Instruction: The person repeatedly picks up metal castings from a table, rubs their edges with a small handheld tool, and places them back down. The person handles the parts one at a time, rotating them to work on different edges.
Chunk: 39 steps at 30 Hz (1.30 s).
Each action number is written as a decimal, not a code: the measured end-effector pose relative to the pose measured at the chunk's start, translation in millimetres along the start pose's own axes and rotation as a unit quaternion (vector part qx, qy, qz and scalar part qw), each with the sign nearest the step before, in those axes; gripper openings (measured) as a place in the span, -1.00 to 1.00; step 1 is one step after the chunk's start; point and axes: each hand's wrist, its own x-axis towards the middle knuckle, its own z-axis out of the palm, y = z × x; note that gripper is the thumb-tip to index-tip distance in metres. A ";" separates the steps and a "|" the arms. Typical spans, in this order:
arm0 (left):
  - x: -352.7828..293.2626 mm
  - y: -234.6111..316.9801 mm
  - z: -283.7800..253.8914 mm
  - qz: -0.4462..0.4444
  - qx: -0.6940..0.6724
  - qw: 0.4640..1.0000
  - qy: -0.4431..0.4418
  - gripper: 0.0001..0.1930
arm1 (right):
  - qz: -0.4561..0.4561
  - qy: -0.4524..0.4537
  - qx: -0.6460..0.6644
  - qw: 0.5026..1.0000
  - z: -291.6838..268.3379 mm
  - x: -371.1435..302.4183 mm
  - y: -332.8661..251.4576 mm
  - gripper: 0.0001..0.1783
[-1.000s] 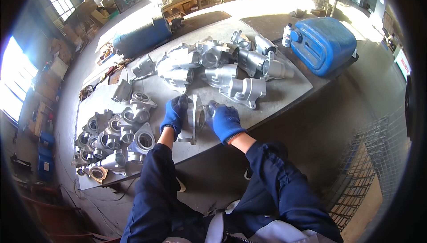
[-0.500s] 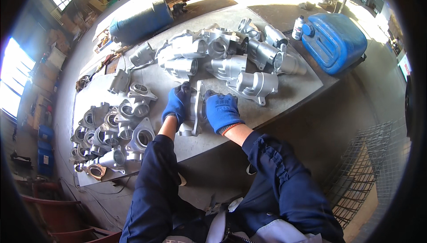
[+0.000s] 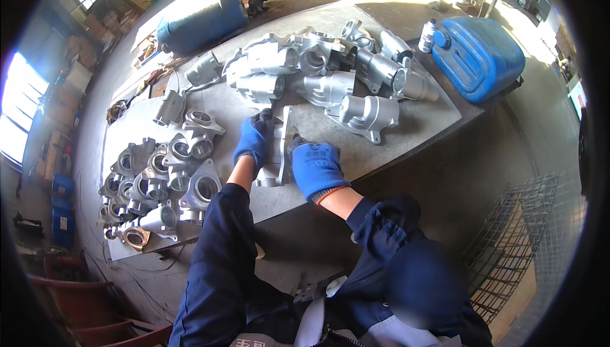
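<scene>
Between my hands a silver metal casting (image 3: 287, 134) with a flat flange stands on edge on the grey metal table (image 3: 419, 121). My left hand (image 3: 252, 140), in a blue glove with dark fingertips, is closed on the casting's left side. Close against the flange's right face is my right hand (image 3: 318, 168), gloved alike, with its fingers curled closed. What those fingers hold, if anything, is hidden behind the glove. Just beyond the hands lie several larger silver housings (image 3: 327, 86), the nearest one (image 3: 368, 117) to the right.
Smaller ring-ended castings (image 3: 204, 188) crowd the table's left end. A blue jerrycan (image 3: 483, 54) and a small bottle (image 3: 427, 35) stand at the far right. A blue drum (image 3: 203, 23) lies beyond the table. Wire mesh (image 3: 508, 245) is at lower right.
My right hand has drawn slightly down toward me along the flange, and its sleeve has shifted. My left hand stays on the casting. A blurred dark-blue round shape now shows at lower right.
</scene>
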 end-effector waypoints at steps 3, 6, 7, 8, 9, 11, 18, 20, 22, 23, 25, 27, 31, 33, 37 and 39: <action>0.6 1.1 -1.4 -0.007 -0.008 1.000 0.008 -0.51 | 0.003 0.016 0.049 0.999 4.7 -8.1 -0.9 -0.80; -7.7 15.4 -1.1 -0.035 -0.054 0.998 0.004 -0.53 | -0.006 -0.001 0.052 0.999 7.1 -16.2 -0.6 -0.78; -0.6 8.3 0.8 -0.043 -0.030 0.999 0.005 -0.54 | -0.015 -0.006 0.050 0.999 9.7 -20.7 0.7 -0.78; -2.3 7.8 -0.3 -0.032 -0.034 0.999 0.012 -0.55 | -0.029 -0.011 0.049 0.998 14.1 -24.2 1.7 -0.78; -4.7 8.2 -1.0 -0.022 -0.039 0.999 0.019 -0.55 | -0.043 -0.015 0.048 0.998 17.8 -28.1 1.4 -0.78; -8.6 9.3 -3.1 -0.031 -0.039 0.998 0.028 -0.54 | -0.051 0.001 0.045 0.998 23.4 -35.1 -1.8 -0.80; -10.9 21.9 5.3 0.017 0.046 0.998 0.031 -0.55 | -0.013 0.005 0.064 0.998 23.9 -68.7 -12.3 -0.86; -11.3 11.8 -3.5 -0.003 0.053 0.998 0.046 -0.54 | -0.106 -0.023 0.009 0.994 52.5 -83.2 -21.8 -0.88; -6.5 -16.6 0.1 0.103 0.126 0.984 0.067 -0.56 | -0.169 -0.056 0.092 0.980 87.8 -137.0 -43.2 -0.85; -2.0 -19.1 3.7 0.162 0.158 0.970 0.085 -0.56 | -0.144 0.092 0.169 0.971 88.8 -151.1 -43.2 -0.83; -7.8 -15.4 8.8 0.033 0.022 0.998 0.042 -0.57 | -0.057 -0.090 0.099 0.989 81.1 -148.0 -19.4 -0.80; -17.1 -11.8 3.2 0.030 0.017 0.998 -0.045 -0.57 | 0.026 -0.003 0.319 0.947 89.5 -114.3 39.4 -0.75; -11.0 -22.8 9.4 0.000 0.000 0.988 -0.152 -0.62 | -0.064 0.035 0.226 0.971 53.8 -50.7 61.6 -0.50; -15.6 -25.2 17.3 -0.072 -0.176 0.974 -0.124 -0.61 | -0.079 -0.021 0.196 0.977 49.4 -41.7 52.6 -0.41; -28.3 -3.8 7.6 -0.054 -0.039 0.996 -0.064 -0.56 | -0.067 -0.063 0.255 0.962 52.3 -37.6 34.4 -0.35; -35.0 -7.6 3.7 -0.065 -0.139 0.987 -0.049 -0.54 | -0.076 -0.052 0.306 0.948 68.8 -35.0 28.1 -0.35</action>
